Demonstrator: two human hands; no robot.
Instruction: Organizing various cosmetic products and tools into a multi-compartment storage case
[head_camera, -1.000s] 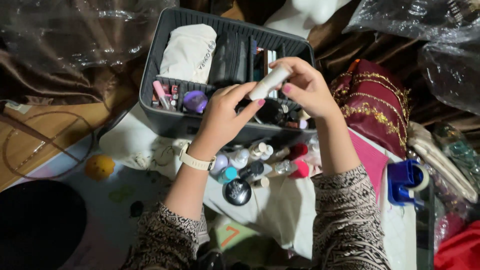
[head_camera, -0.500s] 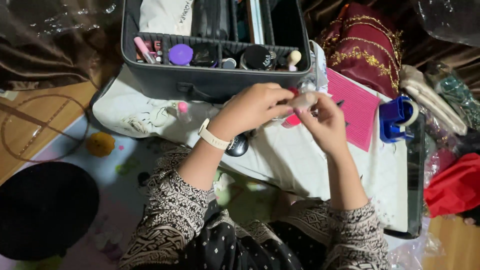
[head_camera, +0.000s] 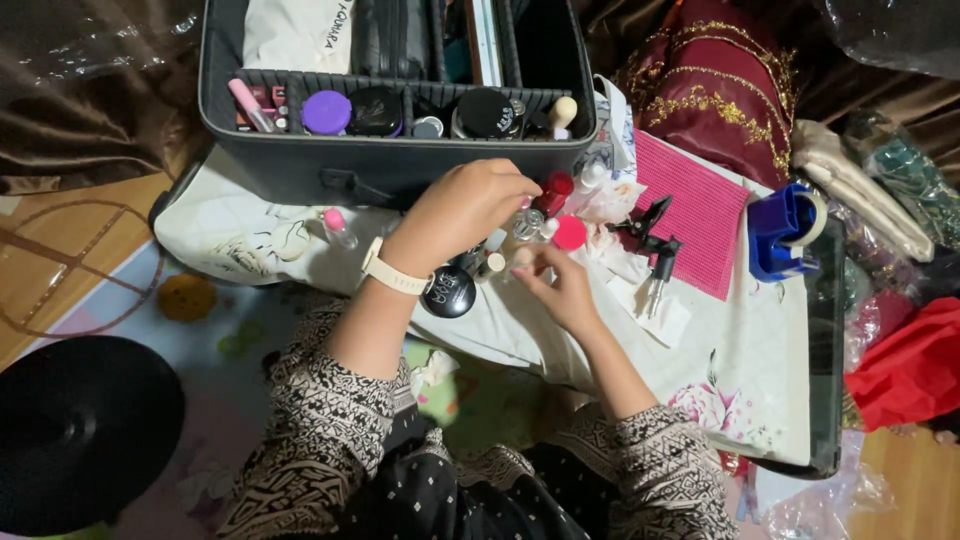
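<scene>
1. Case (head_camera: 300, 170), dark grey and open, stands at the top left; its front row holds a purple lid (head_camera: 326, 111), black jars (head_camera: 484, 112) and a pink tube (head_camera: 247, 104).
2. On the white cloth (head_camera: 720, 350) below it lies a small pink-capped bottle (head_camera: 337, 226), apart from the rest.
3. The left hand (head_camera: 462, 208), with a pale watch (head_camera: 393, 273) on the wrist, is curled over a cluster of little bottles (head_camera: 535, 218) just in front of the case. Its fingers are bent down on them, but I cannot tell which one they grip.
4. A round black compact (head_camera: 449, 292) lies just under that wrist.
5. The right hand (head_camera: 556, 287) is half closed, its fingertips pinching a small pale item near a pink cap (head_camera: 569, 232); what the item is stays unclear.
6. I judge the step is sorting through the small bottles. A next move would need a fine pinch, because they stand close together and could tip.
7. Further right lie a black tool (head_camera: 652, 230), a pink mat (head_camera: 700, 205) and a blue tape holder (head_camera: 785, 230).
</scene>
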